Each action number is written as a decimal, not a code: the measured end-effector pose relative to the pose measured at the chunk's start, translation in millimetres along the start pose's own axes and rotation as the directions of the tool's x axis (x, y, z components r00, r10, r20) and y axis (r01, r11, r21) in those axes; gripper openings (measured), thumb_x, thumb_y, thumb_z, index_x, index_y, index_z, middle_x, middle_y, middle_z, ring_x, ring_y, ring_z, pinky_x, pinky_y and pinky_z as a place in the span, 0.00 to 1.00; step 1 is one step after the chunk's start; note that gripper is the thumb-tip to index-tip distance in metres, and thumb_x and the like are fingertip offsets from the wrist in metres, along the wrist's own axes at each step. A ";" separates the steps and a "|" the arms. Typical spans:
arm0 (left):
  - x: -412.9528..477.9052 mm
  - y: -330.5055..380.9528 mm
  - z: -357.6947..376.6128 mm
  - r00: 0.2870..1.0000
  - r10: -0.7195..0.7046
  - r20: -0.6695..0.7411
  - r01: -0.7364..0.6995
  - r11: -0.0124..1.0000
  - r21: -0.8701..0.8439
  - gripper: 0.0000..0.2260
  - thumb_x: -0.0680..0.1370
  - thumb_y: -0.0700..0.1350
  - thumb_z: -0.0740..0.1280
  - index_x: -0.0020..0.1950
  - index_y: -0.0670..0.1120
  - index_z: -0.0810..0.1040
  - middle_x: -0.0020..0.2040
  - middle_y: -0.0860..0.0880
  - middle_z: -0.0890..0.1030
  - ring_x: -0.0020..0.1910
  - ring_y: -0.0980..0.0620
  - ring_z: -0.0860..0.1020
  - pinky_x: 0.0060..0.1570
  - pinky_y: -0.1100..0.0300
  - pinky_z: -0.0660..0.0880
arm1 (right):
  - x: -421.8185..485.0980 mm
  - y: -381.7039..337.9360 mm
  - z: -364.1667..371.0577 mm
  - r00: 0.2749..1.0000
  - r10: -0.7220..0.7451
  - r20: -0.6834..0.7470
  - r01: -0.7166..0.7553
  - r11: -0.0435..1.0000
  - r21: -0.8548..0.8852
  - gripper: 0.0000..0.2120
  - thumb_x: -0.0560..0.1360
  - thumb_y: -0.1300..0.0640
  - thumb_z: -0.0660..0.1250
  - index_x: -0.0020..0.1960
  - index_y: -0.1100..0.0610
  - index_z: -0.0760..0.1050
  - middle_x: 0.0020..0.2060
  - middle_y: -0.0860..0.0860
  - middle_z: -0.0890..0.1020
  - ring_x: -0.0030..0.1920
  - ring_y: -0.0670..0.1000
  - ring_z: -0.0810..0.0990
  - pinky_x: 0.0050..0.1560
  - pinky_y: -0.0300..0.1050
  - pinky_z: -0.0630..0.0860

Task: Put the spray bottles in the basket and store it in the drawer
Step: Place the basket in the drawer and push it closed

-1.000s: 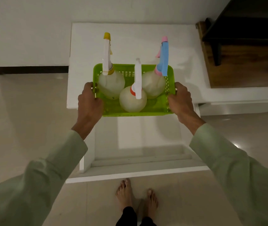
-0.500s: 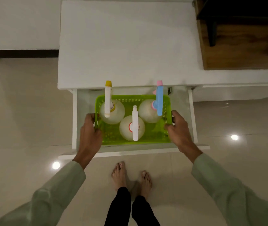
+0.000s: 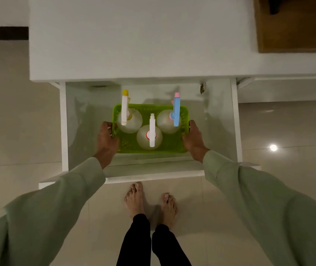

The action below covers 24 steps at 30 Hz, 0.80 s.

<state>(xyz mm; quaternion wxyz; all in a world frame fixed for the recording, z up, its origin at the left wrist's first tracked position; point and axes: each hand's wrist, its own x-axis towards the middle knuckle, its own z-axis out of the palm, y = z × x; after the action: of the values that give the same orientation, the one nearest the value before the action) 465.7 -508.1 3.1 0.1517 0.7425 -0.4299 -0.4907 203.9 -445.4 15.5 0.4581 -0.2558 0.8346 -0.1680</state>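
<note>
A green plastic basket sits low inside the open white drawer. Three round spray bottles stand upright in it: one with a yellow-tipped white head at the back left, one with a blue and pink head at the back right, one with a white head and red collar at the front middle. My left hand grips the basket's left rim. My right hand grips its right rim. Whether the basket touches the drawer floor I cannot tell.
The white cabinet top lies above the drawer. A brown wooden surface is at the upper right. The drawer front juts out over the tiled floor, just ahead of my bare feet. A small metal fitting sits at the drawer's back right.
The basket with its bottles has come down from above the cabinet top into the open drawer, both hands still on its rims. The view has tilted further down.
</note>
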 end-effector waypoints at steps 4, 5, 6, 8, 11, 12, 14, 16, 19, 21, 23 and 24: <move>13.5 -23.0 15.2 0.997 -0.071 0.010 0.071 0.997 -0.002 0.15 0.75 0.30 0.63 0.57 0.46 0.71 0.54 0.44 0.80 0.42 0.51 0.77 0.29 0.59 0.73 | 16.8 17.8 15.1 0.999 0.026 0.024 -0.025 0.999 -0.043 0.13 0.77 0.68 0.55 0.60 0.60 0.68 0.50 0.63 0.78 0.45 0.61 0.77 0.33 0.45 0.71; 14.8 -27.2 18.0 0.996 -0.082 0.019 0.082 0.997 0.002 0.15 0.75 0.30 0.64 0.58 0.46 0.70 0.55 0.43 0.80 0.41 0.51 0.77 0.29 0.59 0.73 | 19.7 21.2 16.5 0.999 0.031 0.032 -0.029 0.998 -0.052 0.13 0.77 0.68 0.56 0.60 0.60 0.68 0.48 0.62 0.77 0.44 0.59 0.76 0.30 0.43 0.69; 16.0 -31.7 20.2 0.995 -0.092 0.032 0.092 0.996 0.002 0.16 0.75 0.30 0.64 0.58 0.46 0.70 0.57 0.42 0.80 0.41 0.48 0.79 0.30 0.59 0.74 | 22.9 24.1 17.9 0.999 0.035 0.038 -0.033 0.998 -0.060 0.13 0.77 0.68 0.55 0.60 0.60 0.68 0.47 0.61 0.76 0.43 0.58 0.75 0.29 0.43 0.68; 18.0 -38.2 23.8 0.991 -0.117 0.070 0.119 0.992 -0.028 0.19 0.76 0.30 0.64 0.64 0.46 0.69 0.60 0.39 0.80 0.50 0.36 0.81 0.37 0.53 0.78 | 28.2 26.8 18.7 0.998 0.039 0.051 -0.035 0.997 -0.074 0.14 0.77 0.69 0.55 0.60 0.60 0.67 0.44 0.59 0.75 0.40 0.57 0.74 0.28 0.43 0.68; 21.5 -42.0 25.0 0.984 -0.145 0.106 0.147 0.989 -0.013 0.30 0.76 0.31 0.66 0.74 0.49 0.63 0.65 0.40 0.78 0.61 0.36 0.78 0.53 0.43 0.80 | 34.1 28.3 18.4 0.996 0.037 0.076 -0.030 0.996 -0.089 0.15 0.77 0.70 0.54 0.61 0.60 0.66 0.39 0.55 0.73 0.35 0.54 0.72 0.27 0.42 0.66; 22.2 -42.3 24.9 0.982 -0.153 0.110 0.154 0.988 0.001 0.33 0.76 0.31 0.67 0.76 0.50 0.60 0.66 0.40 0.77 0.62 0.38 0.78 0.56 0.41 0.79 | 35.6 28.7 18.5 0.996 0.039 0.083 -0.031 0.995 -0.095 0.15 0.77 0.70 0.53 0.61 0.60 0.65 0.38 0.54 0.73 0.35 0.53 0.71 0.28 0.42 0.66; 21.5 -43.1 24.0 0.976 -0.176 0.131 0.174 0.984 0.031 0.36 0.75 0.32 0.67 0.78 0.52 0.56 0.66 0.40 0.78 0.63 0.38 0.77 0.58 0.39 0.78 | 36.3 29.6 18.8 0.994 0.048 0.097 -0.037 0.993 -0.114 0.14 0.77 0.70 0.53 0.61 0.59 0.64 0.38 0.53 0.72 0.35 0.53 0.71 0.28 0.43 0.66; 20.8 -43.4 23.0 0.964 -0.208 0.164 0.197 0.977 0.082 0.37 0.76 0.33 0.67 0.79 0.51 0.53 0.66 0.39 0.78 0.64 0.36 0.76 0.60 0.38 0.77 | 35.6 29.0 17.8 0.991 0.068 0.114 -0.053 0.990 -0.130 0.16 0.77 0.69 0.54 0.64 0.61 0.64 0.38 0.53 0.72 0.35 0.51 0.71 0.29 0.44 0.67; 18.1 -39.1 18.2 0.930 -0.275 0.244 0.244 0.958 0.149 0.38 0.77 0.35 0.65 0.80 0.49 0.47 0.70 0.37 0.73 0.66 0.34 0.75 0.63 0.38 0.74 | 28.4 24.1 10.8 0.978 0.111 0.175 -0.086 0.986 -0.144 0.20 0.78 0.67 0.58 0.69 0.61 0.62 0.46 0.57 0.77 0.41 0.54 0.76 0.36 0.46 0.74; 11.1 -31.7 8.7 0.917 -0.301 0.262 0.253 0.946 0.203 0.39 0.77 0.37 0.66 0.80 0.49 0.45 0.73 0.37 0.69 0.68 0.36 0.73 0.64 0.40 0.74 | 17.9 21.5 2.1 0.965 0.148 0.218 -0.116 0.982 -0.150 0.28 0.79 0.64 0.62 0.76 0.60 0.56 0.62 0.61 0.76 0.56 0.60 0.78 0.48 0.49 0.75; -7.7 -21.1 -6.0 0.940 -0.254 0.229 0.192 0.947 0.258 0.38 0.77 0.38 0.66 0.81 0.49 0.47 0.74 0.37 0.68 0.65 0.41 0.74 0.61 0.47 0.75 | -1.6 18.5 -11.5 0.967 0.130 0.221 -0.087 0.977 -0.192 0.33 0.78 0.63 0.63 0.79 0.61 0.52 0.70 0.63 0.71 0.67 0.62 0.73 0.55 0.48 0.72; -21.9 -15.3 -14.2 0.959 -0.195 0.206 0.129 0.946 0.297 0.36 0.78 0.38 0.65 0.80 0.48 0.50 0.73 0.37 0.69 0.62 0.42 0.75 0.58 0.51 0.75 | -14.7 16.4 -18.9 0.971 0.092 0.220 -0.042 0.974 -0.222 0.33 0.78 0.62 0.63 0.79 0.61 0.53 0.71 0.63 0.71 0.69 0.62 0.72 0.59 0.49 0.72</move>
<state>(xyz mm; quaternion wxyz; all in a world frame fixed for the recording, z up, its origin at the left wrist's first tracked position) 482.1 -484.7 13.1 -0.0474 0.7270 -0.4468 -0.5193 190.0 -422.7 27.0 0.5261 -0.2933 0.7977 -0.0303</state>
